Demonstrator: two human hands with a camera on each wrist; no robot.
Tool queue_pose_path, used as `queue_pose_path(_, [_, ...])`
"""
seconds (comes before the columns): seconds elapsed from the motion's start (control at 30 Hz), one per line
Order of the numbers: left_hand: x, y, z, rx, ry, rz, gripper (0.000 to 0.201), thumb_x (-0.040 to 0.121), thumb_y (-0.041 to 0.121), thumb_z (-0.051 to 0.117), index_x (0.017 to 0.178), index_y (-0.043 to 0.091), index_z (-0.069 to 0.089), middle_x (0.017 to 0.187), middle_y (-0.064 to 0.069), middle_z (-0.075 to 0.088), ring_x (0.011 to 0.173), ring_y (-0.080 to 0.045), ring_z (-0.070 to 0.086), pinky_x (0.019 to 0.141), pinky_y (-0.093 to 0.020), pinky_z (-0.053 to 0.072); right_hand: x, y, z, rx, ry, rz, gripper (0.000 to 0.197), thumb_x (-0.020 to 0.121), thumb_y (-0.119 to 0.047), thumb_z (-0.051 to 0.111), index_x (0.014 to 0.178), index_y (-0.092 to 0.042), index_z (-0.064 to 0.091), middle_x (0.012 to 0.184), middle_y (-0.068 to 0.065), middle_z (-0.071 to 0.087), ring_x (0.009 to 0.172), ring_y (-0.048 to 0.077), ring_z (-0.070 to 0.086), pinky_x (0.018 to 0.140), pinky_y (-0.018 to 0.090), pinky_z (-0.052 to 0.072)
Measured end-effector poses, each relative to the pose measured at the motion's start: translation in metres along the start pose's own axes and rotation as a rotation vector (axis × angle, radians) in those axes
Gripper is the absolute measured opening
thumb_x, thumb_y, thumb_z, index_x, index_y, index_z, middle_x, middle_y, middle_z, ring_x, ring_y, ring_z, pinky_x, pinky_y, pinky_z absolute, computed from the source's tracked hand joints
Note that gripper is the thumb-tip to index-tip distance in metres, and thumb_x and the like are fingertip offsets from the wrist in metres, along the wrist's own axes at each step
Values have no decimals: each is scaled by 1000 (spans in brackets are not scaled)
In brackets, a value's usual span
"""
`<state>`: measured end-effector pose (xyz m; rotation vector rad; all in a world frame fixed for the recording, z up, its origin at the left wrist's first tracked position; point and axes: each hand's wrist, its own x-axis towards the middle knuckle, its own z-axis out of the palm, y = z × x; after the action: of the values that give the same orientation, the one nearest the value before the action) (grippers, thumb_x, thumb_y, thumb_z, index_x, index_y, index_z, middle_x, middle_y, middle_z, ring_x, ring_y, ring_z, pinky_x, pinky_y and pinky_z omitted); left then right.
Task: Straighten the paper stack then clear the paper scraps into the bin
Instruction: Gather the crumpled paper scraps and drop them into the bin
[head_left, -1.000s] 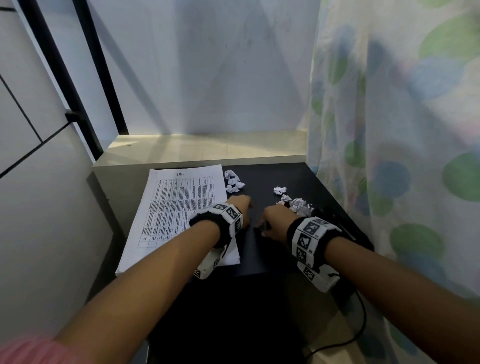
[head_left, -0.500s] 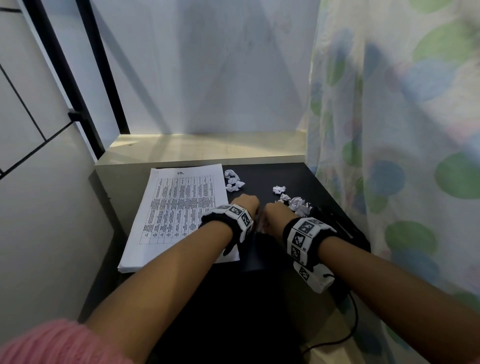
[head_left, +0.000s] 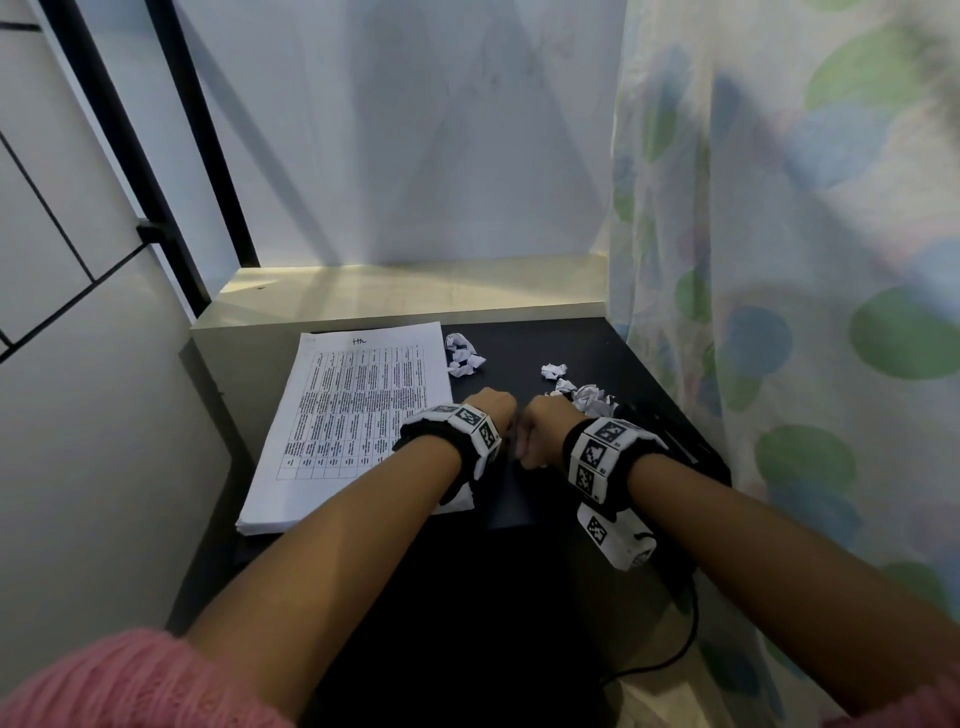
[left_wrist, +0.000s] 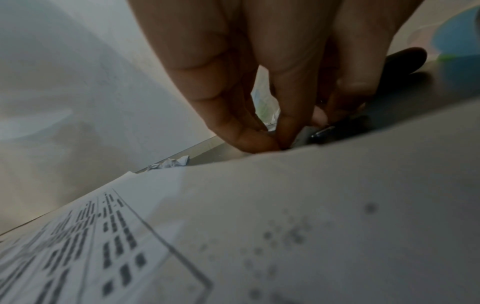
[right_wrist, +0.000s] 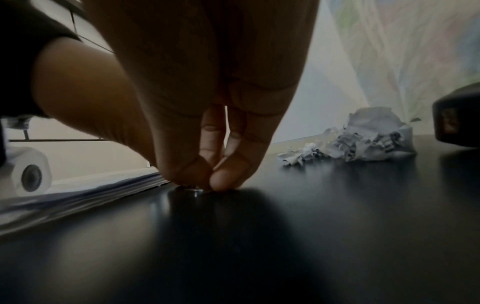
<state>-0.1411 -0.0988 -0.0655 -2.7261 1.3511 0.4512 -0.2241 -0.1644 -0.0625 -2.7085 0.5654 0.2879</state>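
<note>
My right grip (right_wrist: 207, 185) is pinched shut, thumb and forefinger tips on a small shiny object (right_wrist: 194, 192) lying on the dark tabletop (right_wrist: 285, 246); I cannot tell what it is. My left grip (left_wrist: 267, 142) is also pinched, fingertips bunched just beside the right one at the near edge of the paper stack (head_left: 358, 415); what it holds, if anything, I cannot make out. The stack lies squared to the left of both grips. The paper scraps (head_left: 587, 397) sit just beyond my right grip, with another crumpled scrap (head_left: 462, 358) beyond my left. No bin is in view.

To do this well I should lift the small piece cleanly without nudging the stack, then gather the scraps.

Compared with a second ago, my hands have drawn together until the knuckles nearly touch; stack and scraps have not shifted.
</note>
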Motion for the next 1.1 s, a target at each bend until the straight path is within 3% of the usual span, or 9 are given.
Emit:
queue_pose_path(0.1, [0, -3, 1, -32, -23, 2, 33, 94, 11, 52, 125, 1, 56, 133, -18, 54, 122, -32, 54, 98, -34, 44, 2, 7, -6, 48, 18, 51, 8, 71, -6, 71, 78, -10, 75, 61, 2, 69, 48, 3, 57, 83, 27, 57])
queue_pose_path(0.2, [0, -7, 7, -41, 15, 18, 37, 89, 9, 59, 124, -1, 55, 130, -17, 58, 119, -30, 57, 96, -32, 46, -2, 22, -16, 206, 104, 116, 8, 71, -5, 71, 77, -9, 76, 76, 6, 73, 63, 10, 63, 72, 25, 58])
queue_pose_path(0.33, [-1, -10, 12, -83, 125, 28, 36, 92, 11, 52, 127, 3, 49, 127, -15, 58, 116, -30, 57, 95, -34, 46, -11, 40, -29, 342, 162, 142, 7, 72, -5, 74, 73, -12, 74, 63, -2, 65, 55, 4, 58, 53, 13, 46])
queue_pose_path(0.53, [0, -4, 9, -138, 42, 40, 30, 89, 11, 55, 119, 5, 55, 128, -15, 58, 118, -32, 56, 97, -34, 45, -15, 39, -19, 380, 147, 123, 24, 70, 0, 72, 58, -19, 65, 63, -2, 64, 53, 5, 58, 61, 18, 53])
queue_pose_path(0.67, [1, -1, 3, -116, 38, 20, 27, 81, 17, 67, 108, 12, 68, 118, -11, 67, 109, -30, 64, 90, -32, 51, -13, 25, -12, 379, -11, 103, 12, 80, 4, 63, 79, -5, 70, 78, 9, 68, 58, 12, 60, 71, 23, 56])
queue_pose_path(0.8, [1, -7, 1, -149, 52, 11, 26, 81, 14, 68, 108, 16, 70, 118, -9, 68, 109, -28, 65, 93, -30, 51, -10, 25, -14, 369, 0, 116, 13, 82, 4, 64, 84, -6, 72, 85, 13, 72, 67, 20, 64, 79, 33, 58])
queue_pose_path(0.93, [-2, -8, 4, -129, 8, 17, 32, 74, 16, 75, 106, 13, 72, 112, -10, 71, 104, -27, 67, 83, -27, 52, -11, 32, -16, 314, 17, 71, 22, 81, 4, 63, 101, 1, 72, 69, -3, 74, 68, 9, 70, 68, 17, 56])
queue_pose_path(1.03, [-2, -3, 6, -103, 11, 3, 30, 78, 15, 71, 108, 10, 71, 112, -10, 70, 104, -27, 67, 86, -30, 53, -15, 29, -17, 175, 33, 69, 27, 73, -3, 75, 100, -7, 73, 101, 7, 75, 98, 18, 69, 87, 23, 51])
queue_pose_path(1.1, [1, 1, 5, -89, 36, -1, 31, 82, 15, 67, 112, 9, 68, 116, -10, 68, 108, -26, 65, 89, -30, 52, -16, 25, -16, 94, 1, 64, 34, 73, -12, 78, 106, -11, 71, 111, 5, 72, 105, 19, 66, 82, 21, 48])
